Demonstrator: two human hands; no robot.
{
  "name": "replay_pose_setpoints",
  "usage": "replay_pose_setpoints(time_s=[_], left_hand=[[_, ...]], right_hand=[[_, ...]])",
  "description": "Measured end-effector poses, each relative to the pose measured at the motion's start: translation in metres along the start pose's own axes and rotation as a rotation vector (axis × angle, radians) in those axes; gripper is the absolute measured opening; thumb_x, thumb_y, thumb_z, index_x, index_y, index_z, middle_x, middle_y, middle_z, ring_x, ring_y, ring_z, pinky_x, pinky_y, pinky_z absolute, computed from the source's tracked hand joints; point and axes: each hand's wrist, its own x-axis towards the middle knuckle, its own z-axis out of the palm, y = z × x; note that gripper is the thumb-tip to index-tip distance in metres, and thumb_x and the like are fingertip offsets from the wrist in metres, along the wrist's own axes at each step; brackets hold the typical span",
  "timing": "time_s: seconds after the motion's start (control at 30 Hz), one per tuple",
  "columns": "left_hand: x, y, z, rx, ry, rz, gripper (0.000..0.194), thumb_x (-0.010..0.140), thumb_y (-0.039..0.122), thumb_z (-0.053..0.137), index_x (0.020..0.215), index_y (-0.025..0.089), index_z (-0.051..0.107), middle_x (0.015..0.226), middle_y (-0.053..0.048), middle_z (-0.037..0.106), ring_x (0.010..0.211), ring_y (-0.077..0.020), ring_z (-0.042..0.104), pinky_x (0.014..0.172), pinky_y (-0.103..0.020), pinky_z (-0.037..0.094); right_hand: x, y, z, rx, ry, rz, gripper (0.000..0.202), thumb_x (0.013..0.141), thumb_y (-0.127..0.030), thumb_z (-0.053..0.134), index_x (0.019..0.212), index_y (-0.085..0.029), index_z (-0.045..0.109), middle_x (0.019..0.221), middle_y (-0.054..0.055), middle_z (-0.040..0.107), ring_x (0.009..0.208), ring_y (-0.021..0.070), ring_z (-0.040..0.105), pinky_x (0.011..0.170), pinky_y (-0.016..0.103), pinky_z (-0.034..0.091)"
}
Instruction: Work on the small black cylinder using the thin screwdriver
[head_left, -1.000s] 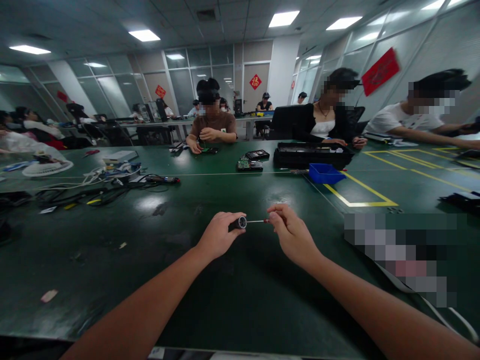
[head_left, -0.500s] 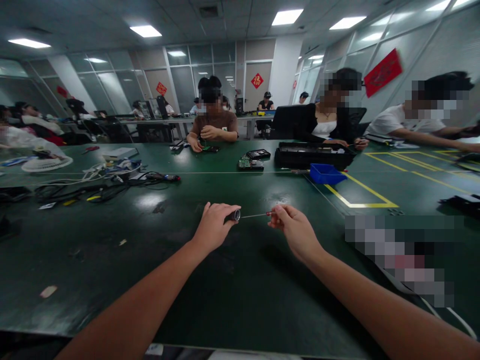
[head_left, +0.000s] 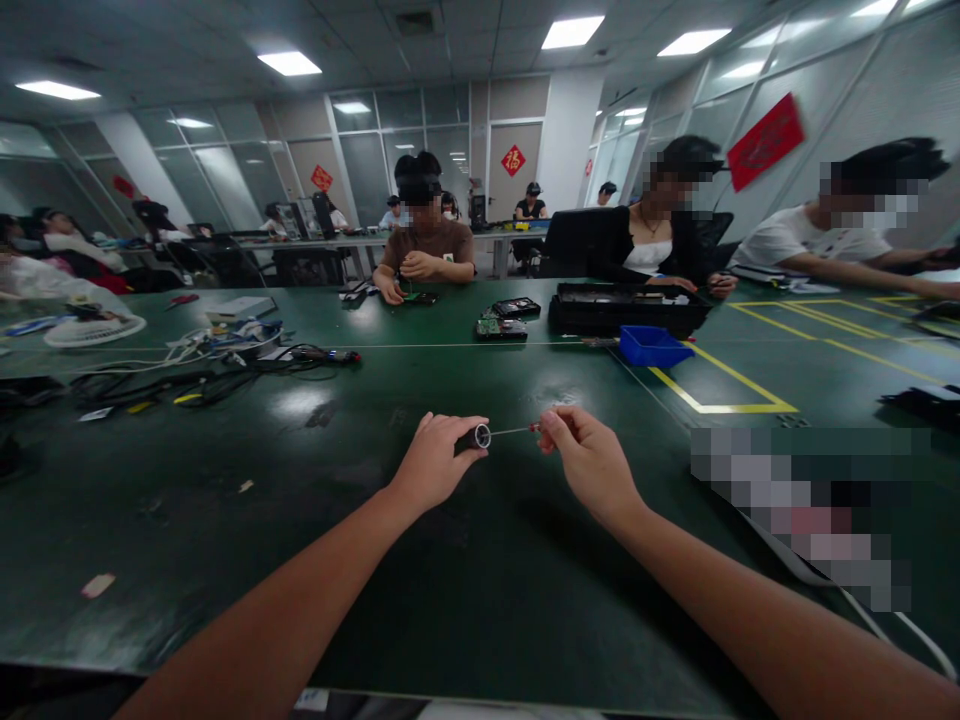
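My left hand [head_left: 431, 462] is closed around a short dark cylinder [head_left: 481, 437]. The cylinder's open end, ringed by a silver rim, faces right and toward me. In my right hand [head_left: 592, 462] is a slim screwdriver [head_left: 514, 431], its red handle end pinched between thumb and fingers. The thin metal shaft points left, and its tip lies at the rim of the cylinder. Whether the tip touches or enters the opening, I cannot tell. Both hands are held above the green table [head_left: 465, 620].
Cables [head_left: 217, 378] lie tangled at the left. Opened hard drives [head_left: 504, 328], a long black housing [head_left: 630, 312] and a blue bin [head_left: 654, 347] stand across the table. A blurred-out object [head_left: 795, 510] lies at the right. Several co-workers sit around.
My left hand has shifted slightly right and down, turning the cylinder's open end more toward me. The screwdriver in my right hand has barely moved; less of its shaft shows between the hands.
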Motion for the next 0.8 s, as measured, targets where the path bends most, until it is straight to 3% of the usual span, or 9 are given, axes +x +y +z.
replay_pose_setpoints(time_s=[0.17, 0.37, 0.53, 0.67, 0.8], left_hand=[[0.000, 0.002, 0.001, 0.004, -0.012, -0.010, 0.038, 0.088, 0.026, 0.070, 0.126, 0.027, 0.062, 0.116, -0.004, 0.069, 0.109, -0.0239, 0.059, 0.109, -0.051, 0.034], [-0.001, 0.002, 0.001, 0.008, -0.046, -0.009, 0.036, 0.089, 0.026, 0.067, 0.125, 0.027, 0.063, 0.115, -0.004, 0.069, 0.107, -0.0242, 0.058, 0.107, -0.050, 0.035], [-0.002, 0.002, 0.002, -0.012, -0.032, 0.007, 0.037, 0.088, 0.025, 0.069, 0.124, 0.028, 0.063, 0.113, -0.003, 0.069, 0.105, -0.0242, 0.059, 0.106, -0.049, 0.036], [-0.001, 0.002, 0.003, -0.020, -0.039, 0.008, 0.037, 0.088, 0.024, 0.070, 0.124, 0.028, 0.063, 0.111, -0.002, 0.069, 0.104, -0.0238, 0.059, 0.104, -0.048, 0.037], [-0.001, 0.002, 0.003, -0.023, -0.036, 0.016, 0.037, 0.088, 0.025, 0.069, 0.125, 0.028, 0.063, 0.112, -0.002, 0.069, 0.104, -0.0234, 0.058, 0.103, -0.046, 0.038]], right_hand=[[-0.002, -0.003, -0.002, -0.111, -0.029, -0.018, 0.035, 0.094, -0.050, 0.052, 0.090, -0.020, 0.069, 0.058, -0.001, 0.060, 0.052, 0.0156, 0.056, 0.053, 0.029, 0.042], [-0.006, 0.001, -0.002, -0.056, -0.110, -0.146, 0.022, 0.095, -0.036, 0.050, 0.103, -0.022, 0.065, 0.085, 0.003, 0.070, 0.076, 0.0189, 0.066, 0.064, 0.030, 0.048], [-0.007, -0.001, -0.002, -0.200, -0.120, -0.104, 0.035, 0.099, -0.046, 0.043, 0.091, -0.023, 0.068, 0.063, 0.000, 0.062, 0.056, 0.0178, 0.059, 0.054, 0.030, 0.041], [-0.009, -0.004, 0.000, -0.199, -0.100, -0.146, 0.027, 0.098, -0.039, 0.044, 0.111, -0.022, 0.062, 0.083, 0.004, 0.070, 0.067, 0.0196, 0.063, 0.058, 0.031, 0.044], [-0.012, -0.006, 0.000, -0.200, -0.117, -0.186, 0.022, 0.098, -0.034, 0.043, 0.097, -0.023, 0.062, 0.076, 0.002, 0.065, 0.066, 0.0185, 0.061, 0.059, 0.030, 0.042]])
